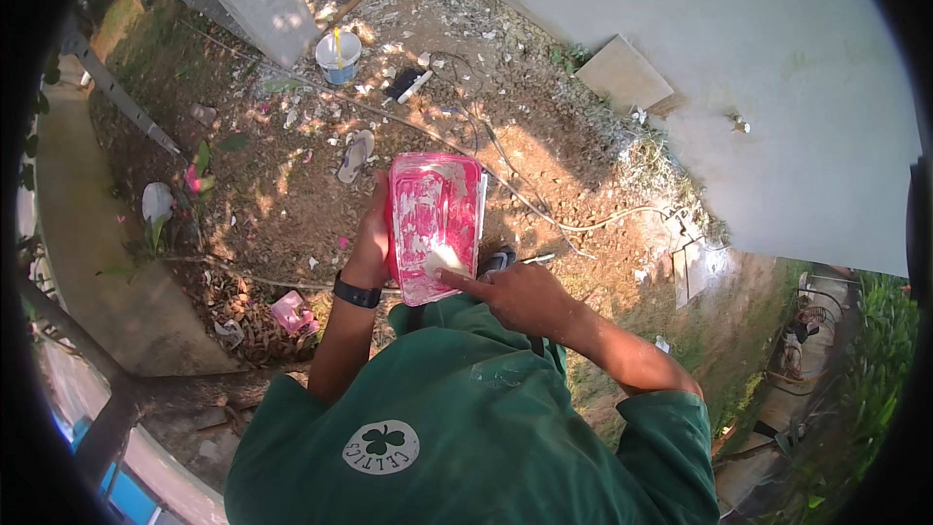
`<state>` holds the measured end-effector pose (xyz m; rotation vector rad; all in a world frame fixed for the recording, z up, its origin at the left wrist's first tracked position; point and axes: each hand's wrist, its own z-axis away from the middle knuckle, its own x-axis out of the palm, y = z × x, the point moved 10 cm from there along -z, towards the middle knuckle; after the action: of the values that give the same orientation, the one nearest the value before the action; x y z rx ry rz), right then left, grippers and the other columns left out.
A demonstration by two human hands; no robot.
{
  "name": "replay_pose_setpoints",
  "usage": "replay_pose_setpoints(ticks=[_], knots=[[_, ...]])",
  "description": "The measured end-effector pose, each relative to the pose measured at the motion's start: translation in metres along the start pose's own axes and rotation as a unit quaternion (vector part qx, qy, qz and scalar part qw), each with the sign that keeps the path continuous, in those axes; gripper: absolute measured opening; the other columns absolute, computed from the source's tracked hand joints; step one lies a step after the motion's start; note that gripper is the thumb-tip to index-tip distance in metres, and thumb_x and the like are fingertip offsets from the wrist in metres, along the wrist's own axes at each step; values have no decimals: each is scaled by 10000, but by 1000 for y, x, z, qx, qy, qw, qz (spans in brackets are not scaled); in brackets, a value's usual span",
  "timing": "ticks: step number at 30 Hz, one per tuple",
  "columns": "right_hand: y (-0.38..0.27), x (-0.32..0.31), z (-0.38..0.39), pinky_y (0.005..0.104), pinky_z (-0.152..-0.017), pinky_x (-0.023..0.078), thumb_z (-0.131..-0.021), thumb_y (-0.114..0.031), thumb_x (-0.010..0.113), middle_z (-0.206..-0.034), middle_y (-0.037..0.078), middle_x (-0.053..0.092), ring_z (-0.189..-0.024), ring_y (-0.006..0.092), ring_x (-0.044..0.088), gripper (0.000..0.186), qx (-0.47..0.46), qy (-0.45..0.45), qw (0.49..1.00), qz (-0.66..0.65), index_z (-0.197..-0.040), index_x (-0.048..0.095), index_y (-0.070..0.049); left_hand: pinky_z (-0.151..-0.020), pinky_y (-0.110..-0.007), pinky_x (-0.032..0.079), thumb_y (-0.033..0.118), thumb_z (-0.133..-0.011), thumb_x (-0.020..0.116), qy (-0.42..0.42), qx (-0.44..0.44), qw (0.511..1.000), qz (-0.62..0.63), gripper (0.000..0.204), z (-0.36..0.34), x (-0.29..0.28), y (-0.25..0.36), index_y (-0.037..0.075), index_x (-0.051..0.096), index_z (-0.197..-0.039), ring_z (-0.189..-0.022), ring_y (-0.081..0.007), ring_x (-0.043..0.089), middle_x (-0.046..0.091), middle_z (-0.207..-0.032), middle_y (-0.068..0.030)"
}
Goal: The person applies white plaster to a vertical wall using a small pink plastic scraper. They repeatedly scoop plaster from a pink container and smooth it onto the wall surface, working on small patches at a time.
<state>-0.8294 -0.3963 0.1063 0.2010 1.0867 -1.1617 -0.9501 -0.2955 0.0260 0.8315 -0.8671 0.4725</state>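
My left hand point(372, 238), with a dark band on its wrist, grips the left side of a pink-red plastic tub point(420, 219). The tub is tilted towards me, its inside streaked with white paste. Over its lower right corner reaches my right hand point(515, 294), index finger stretched out and the other fingers curled. The fingertip meets a pale white patch point(444, 260) in the tub; whether this is a lump of paste or a coated blade I cannot make out. Whatever the curled fingers hold is hidden.
On the littered dirt lie a sandal point(356, 157), a dark-and-white brush point(408, 85) and a long hose or cable point(525, 196). A white bucket point(338, 56) stands farther off. A pale wall point(758, 68) rises at right, with a loose square panel point(624, 73) by its foot. Branches point(185, 391) cross at lower left.
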Motion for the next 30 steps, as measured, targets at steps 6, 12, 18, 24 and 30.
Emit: replay_pose_setpoints(ticks=[6,12,18,24,30], knots=[[9,5,-20,454,-568,575,-957,-127,542,-833,104,699,-672,323,715,773,-113,59,991,36,-1654,273,-327,-974,-409,597,602,-1089,391,115,47,991,-44,659,6,-26,8,69,522,-1455,-1135,-221,698,678,-1301,-113],[61,-16,-32,454,-521,534,-937,-130,578,-748,102,680,-597,311,687,775,-142,82,986,-20,-1652,292,-221,-979,-405,592,611,-1085,397,122,97,988,1,663,-12,-14,7,75,523,-1455,-1138,-217,693,676,-1301,-108],[158,-33,-16,485,-538,537,-924,-185,618,-761,135,704,-631,331,707,797,-99,0,994,-47,-1647,284,-147,-952,-366,592,646,-1071,399,183,85,979,14,663,-90,28,-47,85,582,-1373,-1071,-160,710,716,-1215,-71],[297,-57,33,459,-608,554,-939,-200,676,-774,146,700,-697,353,714,880,-42,94,985,-135,-1664,187,-98,-921,-342,584,663,-1065,397,170,44,984,8,661,-215,93,-112,112,602,-1368,-997,-152,715,732,-1154,-51],[558,-85,194,298,-527,445,-935,-26,701,-644,-15,494,-547,100,437,1016,265,362,818,-361,-1696,33,-111,-983,-396,566,672,-1053,404,77,25,996,27,697,-320,136,-171,92,570,-1403,-1107,-188,689,692,-1275,-85]])
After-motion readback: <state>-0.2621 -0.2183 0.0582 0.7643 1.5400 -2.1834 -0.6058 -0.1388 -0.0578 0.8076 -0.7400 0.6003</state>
